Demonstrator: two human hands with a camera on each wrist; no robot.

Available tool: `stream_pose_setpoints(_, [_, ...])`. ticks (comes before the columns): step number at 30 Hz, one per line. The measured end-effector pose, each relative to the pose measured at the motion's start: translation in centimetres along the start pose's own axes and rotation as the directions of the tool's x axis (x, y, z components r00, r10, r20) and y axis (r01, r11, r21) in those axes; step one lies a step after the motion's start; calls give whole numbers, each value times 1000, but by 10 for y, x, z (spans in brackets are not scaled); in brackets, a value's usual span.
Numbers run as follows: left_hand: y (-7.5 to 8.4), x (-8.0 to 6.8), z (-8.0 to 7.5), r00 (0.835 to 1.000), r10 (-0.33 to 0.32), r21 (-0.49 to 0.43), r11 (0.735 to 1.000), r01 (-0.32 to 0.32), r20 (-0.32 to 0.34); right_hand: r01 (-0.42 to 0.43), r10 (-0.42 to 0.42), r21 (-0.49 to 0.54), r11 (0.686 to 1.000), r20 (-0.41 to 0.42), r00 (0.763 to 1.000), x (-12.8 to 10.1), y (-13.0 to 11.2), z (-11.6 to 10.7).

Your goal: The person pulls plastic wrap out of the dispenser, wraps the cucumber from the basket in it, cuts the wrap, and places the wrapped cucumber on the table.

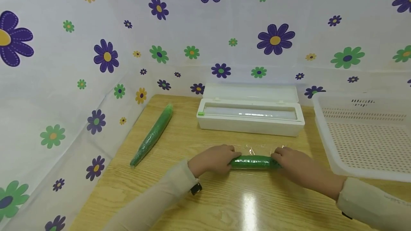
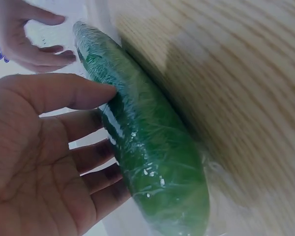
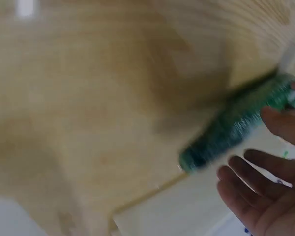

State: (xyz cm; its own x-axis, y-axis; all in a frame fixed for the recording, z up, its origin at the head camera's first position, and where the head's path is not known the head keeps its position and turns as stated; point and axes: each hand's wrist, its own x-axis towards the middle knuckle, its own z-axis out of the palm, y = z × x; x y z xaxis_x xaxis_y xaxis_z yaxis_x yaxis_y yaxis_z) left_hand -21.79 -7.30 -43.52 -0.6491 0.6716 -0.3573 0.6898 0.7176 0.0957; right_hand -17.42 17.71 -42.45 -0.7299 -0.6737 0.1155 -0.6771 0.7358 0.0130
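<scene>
Nearest to us are our two sleeves, and from them the hands reach to the middle of the table [image 1: 224,202]. The left hand [image 1: 213,159] lies with straight, relaxed fingers against the left end of the cucumber [image 1: 255,162]; in the left wrist view the thumb [image 2: 73,91] touches the film [image 1: 257,149] on its side and the fingers are spread, not curled around it. The right hand [image 1: 293,165] rests in the same way at the right end, fingers loose and open; the right wrist view is blurred, so we cannot tell how firmly it presses.

The cucumber lies across the table, parallel to its near edge, already covered in film, with a loose piece of film flat behind it.

To do this step well, we judge that both palms should roll evenly, keeping the film tight and without wrinkles, and the ends must be smoothed down.

Behind it, near the far edge, stands the dispenser [image 1: 250,117] with the lid up. A second wrapped cucumber [image 1: 152,134] lies near the left edge, and a white basket [image 1: 324,145] sits at the right edge.
</scene>
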Motion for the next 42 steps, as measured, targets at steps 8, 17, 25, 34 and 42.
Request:
stream_pose_setpoints(8, [-2,-2,5,999,-13,-35,999,12,-53,-5,2,-30,1000,-104,995,-2,-3,25])
stream_pose_setpoints(17, [-22,-7,8,988,-53,9,998,55,-147,-36,35,-26,999,-20,999,4,-1,22])
stream_pose_setpoints(25, [-31,-12,13,983,-69,-80,995,57,-168,-58,61,37,998,-86,994,5,3,21])
stream_pose_setpoints(34, [-29,-13,12,983,-54,-30,998,50,-173,-45,45,6,999,-178,983,8,10,30])
stream_pose_setpoints(42, [-18,-2,11,967,-25,58,998,41,-252,-47,45,-8,999,-167,985,10,13,32])
